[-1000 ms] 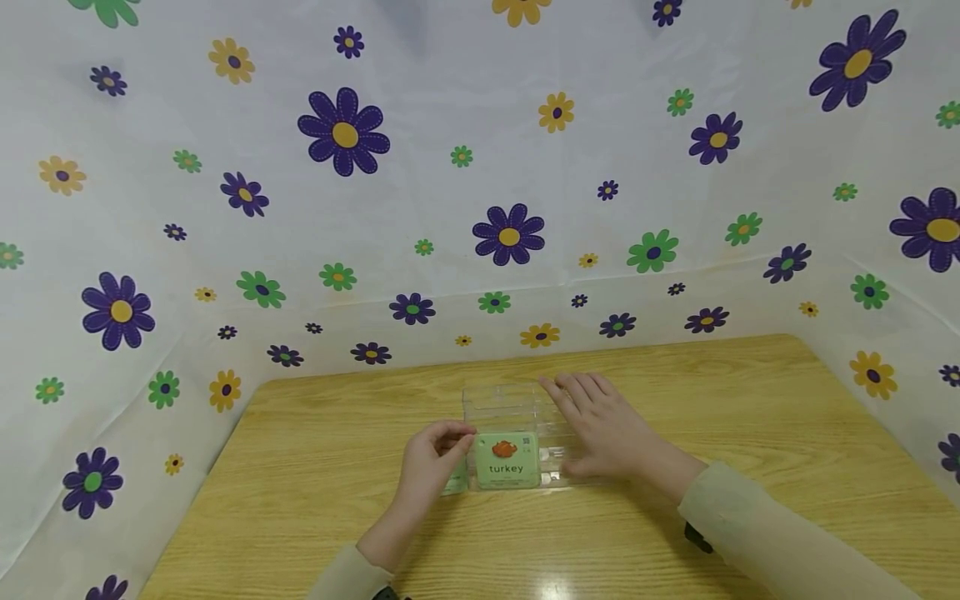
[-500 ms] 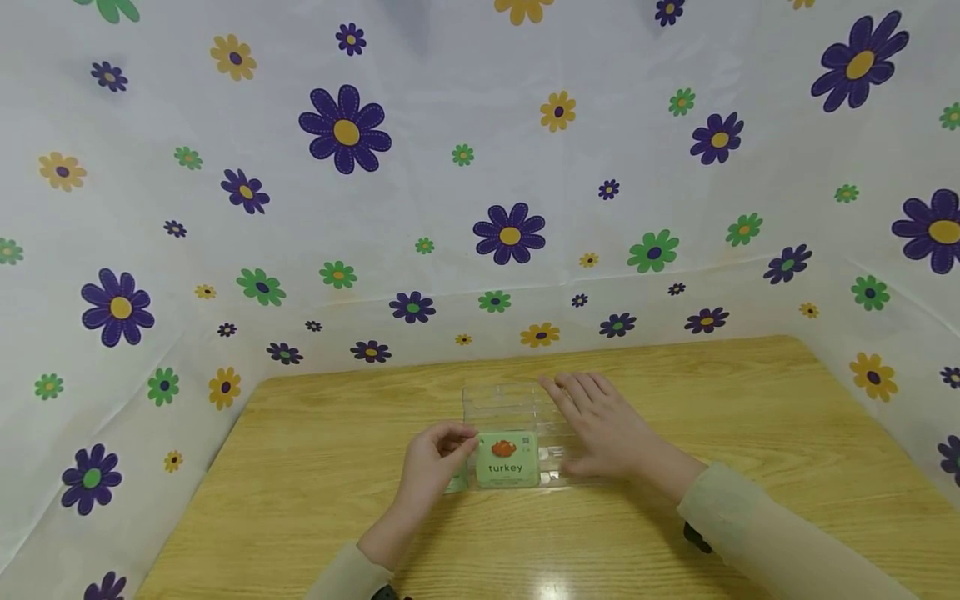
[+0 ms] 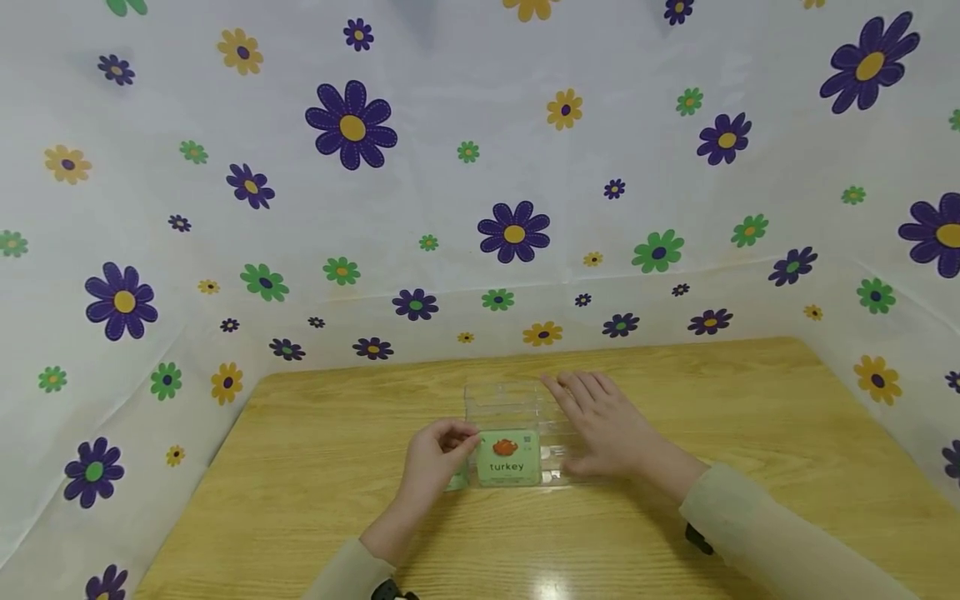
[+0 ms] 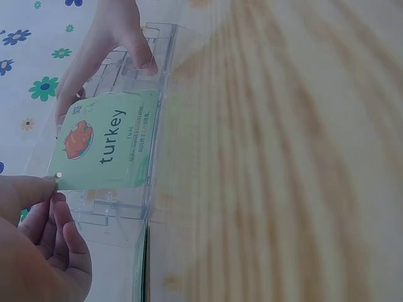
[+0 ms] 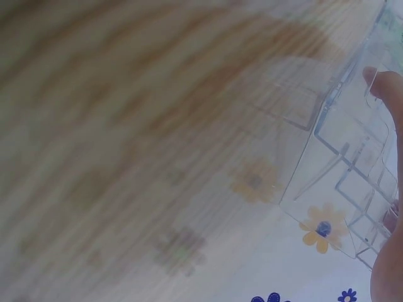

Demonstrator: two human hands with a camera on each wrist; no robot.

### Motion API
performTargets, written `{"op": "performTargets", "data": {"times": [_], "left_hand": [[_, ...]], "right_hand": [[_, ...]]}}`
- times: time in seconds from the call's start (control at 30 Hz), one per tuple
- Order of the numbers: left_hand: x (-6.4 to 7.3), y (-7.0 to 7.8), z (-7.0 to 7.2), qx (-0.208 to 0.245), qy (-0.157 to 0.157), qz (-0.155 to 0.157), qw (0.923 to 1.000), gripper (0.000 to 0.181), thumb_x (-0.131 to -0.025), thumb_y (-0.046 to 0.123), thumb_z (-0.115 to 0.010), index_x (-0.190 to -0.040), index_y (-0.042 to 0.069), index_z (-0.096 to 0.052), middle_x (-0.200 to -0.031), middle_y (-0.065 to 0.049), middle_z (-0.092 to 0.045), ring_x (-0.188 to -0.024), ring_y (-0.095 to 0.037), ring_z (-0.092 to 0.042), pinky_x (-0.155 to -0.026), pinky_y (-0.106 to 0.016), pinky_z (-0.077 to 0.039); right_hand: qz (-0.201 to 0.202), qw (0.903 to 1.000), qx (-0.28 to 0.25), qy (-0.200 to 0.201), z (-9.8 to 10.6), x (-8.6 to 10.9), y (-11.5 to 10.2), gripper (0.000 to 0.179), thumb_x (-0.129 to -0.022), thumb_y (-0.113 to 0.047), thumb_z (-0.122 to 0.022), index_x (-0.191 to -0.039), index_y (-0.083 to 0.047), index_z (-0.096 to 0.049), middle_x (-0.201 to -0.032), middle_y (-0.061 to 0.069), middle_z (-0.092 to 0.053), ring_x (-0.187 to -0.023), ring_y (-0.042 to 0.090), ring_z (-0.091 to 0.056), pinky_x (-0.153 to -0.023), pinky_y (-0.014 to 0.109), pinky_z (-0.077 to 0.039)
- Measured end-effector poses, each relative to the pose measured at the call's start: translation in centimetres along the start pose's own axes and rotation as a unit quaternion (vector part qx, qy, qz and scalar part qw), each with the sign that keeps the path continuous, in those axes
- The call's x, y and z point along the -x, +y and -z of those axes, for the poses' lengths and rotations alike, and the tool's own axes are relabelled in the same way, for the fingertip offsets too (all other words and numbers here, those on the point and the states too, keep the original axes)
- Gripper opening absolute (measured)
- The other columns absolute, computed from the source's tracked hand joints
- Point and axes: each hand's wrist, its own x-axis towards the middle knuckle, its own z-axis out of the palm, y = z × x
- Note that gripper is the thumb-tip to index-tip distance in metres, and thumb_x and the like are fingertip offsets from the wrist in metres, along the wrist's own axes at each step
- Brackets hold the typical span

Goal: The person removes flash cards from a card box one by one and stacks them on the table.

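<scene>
The light green card point(image 3: 509, 457) has rounded corners, a drawing of roasted turkey, the word "turkey" and a small hole, at which corner the left hand point(image 3: 435, 454) pinches it. It faces up, over the middle part of the clear plastic holder point(image 3: 501, 407); if it lies fully flat, I cannot tell. The holder is divided in compartments, and the right hand point(image 3: 609, 429) rests on its right part. Other green material point(image 3: 456, 480) shows at the left, partly hidden.

In the head view, the right hand point(image 3: 606, 427) hides part of the clear case point(image 3: 501, 408)
</scene>
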Motion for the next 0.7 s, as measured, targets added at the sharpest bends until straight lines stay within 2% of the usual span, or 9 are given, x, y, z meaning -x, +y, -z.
{"op": "performTargets", "data": {"times": [0.47,0.7], "left_hand": [[-0.32,-0.22,-0.14,-0.004,-0.002,-0.013,0.9999,0.007,-0.096,0.003,-0.076,-0.101,-0.002,-0.078,-0.099,-0.016,-0.076,-0.08,-0.008,-0.06,-0.07,-0.016,-0.052],[-0.18,-0.21,0.06,0.011,0.009,0.002,0.9999,0.005,-0.095,0.001,-0.077,-0.1,-0.001,-0.079,-0.101,-0.016,-0.077,-0.078,-0.007,-0.06,-0.069,-0.015,-0.051]], "right_hand": [[-0.008,0.9999,-0.011,0.002,-0.14,0.16,-0.08,0.125,-0.078,-0.074,-0.077,-0.167,-0.003,-0.026,-0.156,0.017,-0.047,-0.141,0.033,-0.046,-0.122,0.053,-0.04],[-0.001,0.9999,-0.016,0.004,0.02,-0.03,-0.15,0.126,-0.077,-0.074,-0.078,-0.166,-0.003,-0.026,-0.157,0.017,-0.047,-0.141,0.034,-0.046,-0.122,0.053,-0.039]]}}
